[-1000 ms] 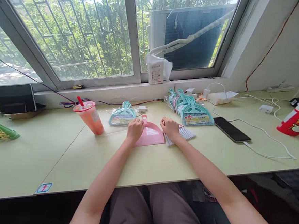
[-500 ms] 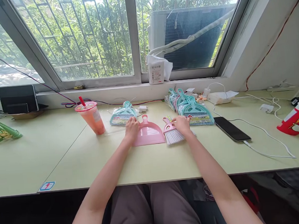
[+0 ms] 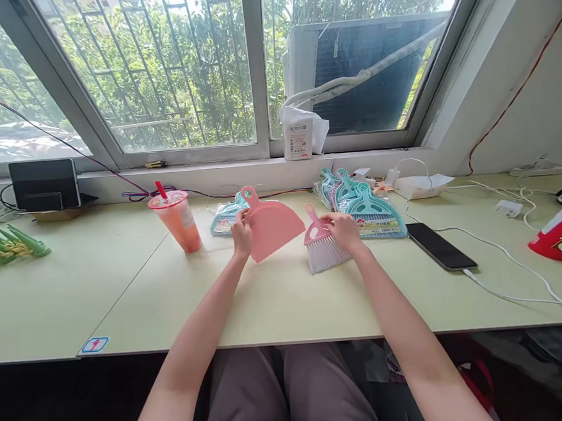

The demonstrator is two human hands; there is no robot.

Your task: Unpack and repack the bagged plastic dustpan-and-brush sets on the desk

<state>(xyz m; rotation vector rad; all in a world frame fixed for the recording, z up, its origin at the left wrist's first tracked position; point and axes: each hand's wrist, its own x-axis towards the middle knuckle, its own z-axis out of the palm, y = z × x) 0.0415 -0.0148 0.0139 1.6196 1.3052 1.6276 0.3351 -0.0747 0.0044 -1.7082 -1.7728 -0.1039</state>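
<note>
Seen from the head camera, the person's two hands are apart over the worktop [image 3: 288,309], each clamped on something. The left hand [image 3: 242,234] pinches the left edge of a pink dustpan [image 3: 276,227], which tilts with its looped handle pointing toward the window [image 3: 175,70]; I can't tell whether its lower corner touches the surface. The right hand [image 3: 344,230] grips the right side of a pink brush [image 3: 317,232], bristles toward the person. A narrow gap separates the dustpan's right corner from the brush.

Room is tight behind: a wrapped turquoise set [image 3: 224,219] sits partly hidden by the left hand, and a cluster of wrapped turquoise sets [image 3: 376,213] crowds just beside the right hand. On the left, a strip of worktop lies between that hand and the drink cup [image 3: 180,224]. The phone [image 3: 441,245] lies farther right. The broadest open stretch runs from both tools to the worktop's front edge.
</note>
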